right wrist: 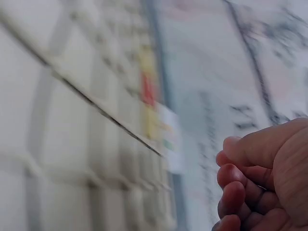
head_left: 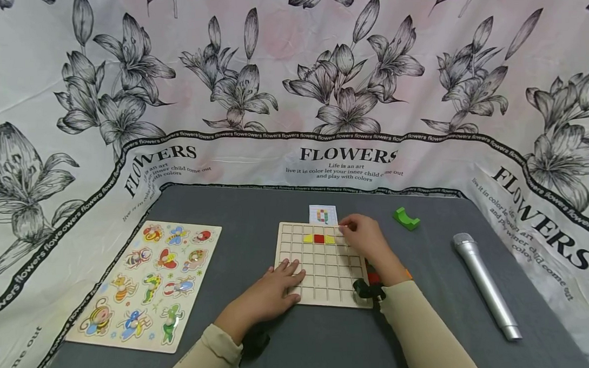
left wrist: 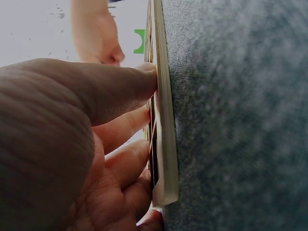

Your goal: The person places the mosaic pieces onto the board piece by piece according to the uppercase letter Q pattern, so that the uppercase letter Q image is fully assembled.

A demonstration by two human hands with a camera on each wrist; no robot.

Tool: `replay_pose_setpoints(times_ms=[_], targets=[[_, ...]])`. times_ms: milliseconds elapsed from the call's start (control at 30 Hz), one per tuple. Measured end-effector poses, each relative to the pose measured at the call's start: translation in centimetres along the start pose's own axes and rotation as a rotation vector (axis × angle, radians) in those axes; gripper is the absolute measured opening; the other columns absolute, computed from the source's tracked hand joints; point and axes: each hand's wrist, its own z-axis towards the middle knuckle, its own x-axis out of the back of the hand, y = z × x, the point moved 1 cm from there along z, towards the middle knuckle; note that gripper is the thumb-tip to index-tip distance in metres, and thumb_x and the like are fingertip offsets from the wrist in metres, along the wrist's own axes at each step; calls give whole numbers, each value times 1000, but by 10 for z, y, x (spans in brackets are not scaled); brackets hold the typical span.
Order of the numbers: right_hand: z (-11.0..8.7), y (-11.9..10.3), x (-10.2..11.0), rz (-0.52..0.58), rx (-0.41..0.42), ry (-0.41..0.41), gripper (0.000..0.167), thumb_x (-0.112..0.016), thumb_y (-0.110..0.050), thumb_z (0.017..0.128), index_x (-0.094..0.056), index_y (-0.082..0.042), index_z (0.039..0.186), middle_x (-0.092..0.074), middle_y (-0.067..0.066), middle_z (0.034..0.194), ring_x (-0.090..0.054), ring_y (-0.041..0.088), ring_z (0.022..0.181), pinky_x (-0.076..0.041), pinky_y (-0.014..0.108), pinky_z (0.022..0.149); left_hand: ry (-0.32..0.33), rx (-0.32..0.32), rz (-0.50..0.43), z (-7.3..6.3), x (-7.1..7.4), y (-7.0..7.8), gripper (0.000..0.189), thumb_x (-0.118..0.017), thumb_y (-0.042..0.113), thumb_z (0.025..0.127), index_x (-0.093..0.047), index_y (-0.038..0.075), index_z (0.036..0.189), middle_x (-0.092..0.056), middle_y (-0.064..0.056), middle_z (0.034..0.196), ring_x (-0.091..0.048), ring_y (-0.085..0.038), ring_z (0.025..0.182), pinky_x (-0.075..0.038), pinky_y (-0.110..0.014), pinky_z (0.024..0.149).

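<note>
A pale wooden grid board lies on the grey table. In its upper rows sit a red tile between two yellow tiles, one a yellow tile at left. My left hand rests on the board's lower left, fingers spread; in the left wrist view its thumb presses at the edge. Over the upper right corner is my right hand, its fingers curled with the thumb against them. The right wrist view shows nothing between those fingertips. A small card with a coloured pattern lies behind the board.
An insect picture puzzle lies at left. A green arch block and a silver microphone are at right. Beneath my right forearm, a red piece and an orange piece show partly. A flower-printed cloth hangs behind the table.
</note>
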Motion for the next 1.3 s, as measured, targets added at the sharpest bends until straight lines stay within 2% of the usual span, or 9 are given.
replay_pose_setpoints(times_ms=[167, 333, 433, 533, 667, 767, 967, 1300], targets=[[-19, 20, 46, 42, -42, 74, 33, -61, -22, 113, -71, -1, 136, -71, 18, 119, -67, 34, 108, -56, 45, 85, 4, 0, -10, 1, -1, 0, 60, -71, 20, 107, -52, 7, 163, -34, -16, 178, -23, -39, 169, -22, -67, 134], [-35, 49, 68, -24, -67, 45, 34, -63, -20, 111, -70, 1, 137, -69, 17, 111, -65, 30, 95, -52, 37, 74, -6, 10, -17, 1, -3, -1, 60, -69, 21, 108, -51, 9, 164, -32, -14, 179, -21, -38, 169, -21, -65, 135], [-41, 65, 69, -74, -58, -24, 34, -66, -18, 110, -70, 1, 138, -69, 16, 109, -67, 31, 96, -53, 36, 70, -11, 6, -22, 1, -3, -2, 60, -69, 22, 109, -50, 9, 164, -31, -14, 179, -20, -38, 169, -20, -65, 135], [-42, 78, 68, -89, -30, -84, 35, -68, -17, 109, -70, 0, 140, -70, 16, 110, -69, 32, 100, -54, 38, 72, -8, -1, -24, 0, -3, -3, 60, -69, 22, 108, -51, 9, 164, -32, -14, 179, -21, -39, 169, -20, -66, 135], [-41, 89, 64, -86, 16, -115, 35, -71, -16, 107, -72, -1, 139, -71, 14, 109, -65, 26, 93, -52, 38, 77, -7, -4, -32, 0, -3, -4, 60, -69, 21, 109, -51, 8, 164, -32, -15, 179, -20, -40, 169, -20, -66, 135], [-40, 93, 61, -74, 49, -121, 35, -73, -17, 106, -73, -1, 137, -70, 12, 108, -60, 21, 89, -50, 37, 78, -9, -4, -37, 0, -3, -3, 59, -68, 21, 109, -50, 8, 164, -31, -15, 179, -20, -40, 169, -20, -66, 135], [-42, 96, 57, -58, 71, -125, 33, -75, -15, 105, -75, -1, 134, -68, 15, 116, -58, 21, 91, -50, 38, 78, -8, -5, -37, 0, -3, -3, 60, -69, 21, 109, -50, 8, 164, -31, -15, 179, -20, -40, 169, -20, -67, 135], [-41, 95, 55, -83, -2, -71, 26, -78, -17, 102, -75, -3, 125, -72, 18, 116, -64, 25, 94, -52, 40, 81, -11, -5, -38, 0, -5, -5, 60, -68, 22, 109, -50, 9, 165, -30, -14, 179, -19, -39, 169, -19, -66, 135]])
